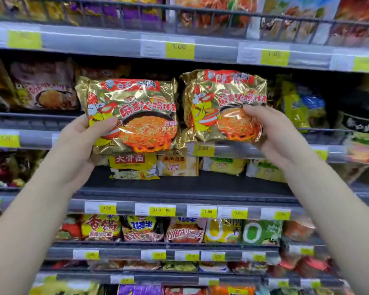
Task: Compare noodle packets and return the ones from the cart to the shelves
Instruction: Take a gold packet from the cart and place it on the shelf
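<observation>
Two gold noodle packets with a yellow chicken and red lettering are held up side by side in front of the shelves. My left hand (87,135) grips the left gold packet (134,116) at its lower left corner, thumb on the front. The right gold packet (224,103) is pinched at its lower right edge by my right hand (273,128). Both packets face me upright, and their inner edges nearly touch. The cart is out of sight.
Shelf rails (115,42) with yellow price tags run across at several heights, stocked with noodle packs. Yellow packs (134,167) lie under the held packets, with a dark bare stretch of shelf (190,184) in front of them. Purple-brown packs (43,88) sit at left, green packs (298,105) at right.
</observation>
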{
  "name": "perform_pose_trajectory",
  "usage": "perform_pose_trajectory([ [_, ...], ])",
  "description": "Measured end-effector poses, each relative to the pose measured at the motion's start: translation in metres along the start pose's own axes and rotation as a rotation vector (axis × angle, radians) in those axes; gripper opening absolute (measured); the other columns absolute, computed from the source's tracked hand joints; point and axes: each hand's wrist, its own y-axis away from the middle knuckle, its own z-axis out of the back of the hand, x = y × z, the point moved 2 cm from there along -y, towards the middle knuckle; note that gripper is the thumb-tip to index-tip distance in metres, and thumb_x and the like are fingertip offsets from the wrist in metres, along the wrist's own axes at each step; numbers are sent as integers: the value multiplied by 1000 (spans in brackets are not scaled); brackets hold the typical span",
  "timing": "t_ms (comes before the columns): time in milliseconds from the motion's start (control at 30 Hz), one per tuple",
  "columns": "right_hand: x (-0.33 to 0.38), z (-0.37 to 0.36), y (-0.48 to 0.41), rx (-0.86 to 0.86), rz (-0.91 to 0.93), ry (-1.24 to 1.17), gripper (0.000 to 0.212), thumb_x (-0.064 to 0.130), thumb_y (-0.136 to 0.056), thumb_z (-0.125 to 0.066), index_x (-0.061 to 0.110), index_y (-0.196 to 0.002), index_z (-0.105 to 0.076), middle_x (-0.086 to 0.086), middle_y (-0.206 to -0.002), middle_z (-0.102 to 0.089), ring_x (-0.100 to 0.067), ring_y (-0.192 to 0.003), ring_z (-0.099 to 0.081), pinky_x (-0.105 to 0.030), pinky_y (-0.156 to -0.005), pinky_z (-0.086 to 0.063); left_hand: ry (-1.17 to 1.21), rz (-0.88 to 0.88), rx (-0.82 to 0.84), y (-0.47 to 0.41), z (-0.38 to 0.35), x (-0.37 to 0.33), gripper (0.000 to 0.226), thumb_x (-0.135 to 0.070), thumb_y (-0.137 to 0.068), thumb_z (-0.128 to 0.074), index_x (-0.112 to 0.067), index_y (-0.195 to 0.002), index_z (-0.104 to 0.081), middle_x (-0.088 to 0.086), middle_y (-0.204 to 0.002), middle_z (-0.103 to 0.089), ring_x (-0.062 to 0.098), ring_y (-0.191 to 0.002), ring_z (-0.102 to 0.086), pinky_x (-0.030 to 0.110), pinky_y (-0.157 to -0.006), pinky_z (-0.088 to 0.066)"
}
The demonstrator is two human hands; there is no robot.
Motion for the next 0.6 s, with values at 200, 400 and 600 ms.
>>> perform_pose_trajectory([
  [200, 4, -4, -40, 25, 17, 32, 30, 17, -93, -72, 4, -120, -65, -4, -93, -78, -17, -83, -76, -34, -74, -62, -1, 33, -58, -4, 5, 16, 8, -19, -101, -63, -23, -103, -69, -11, -86, -81, 6, -72, -76, 20, -55, -59],
  [400, 12, -22, -82, 30, -21, 67, 18, 12, -92, -72, 6, -109, -71, -9, -104, -79, -22, -91, -77, -41, -88, -62, 8, 52, -51, -10, 14, 24, 25, -26, -96, -68, -20, -120, -69, -1, -108, -80, 14, -86, -77, 24, -63, -61],
  [600, 1, -20, -108, 64, -110, 87, 17, 11, -94, -69, 7, -110, -69, -6, -103, -78, -19, -95, -76, -37, -81, -63, 4, 49, -32, -13, 4, 15, 24, -26, -96, -68, -21, -119, -69, -5, -102, -81, 12, -86, -78, 24, -65, -62],
])
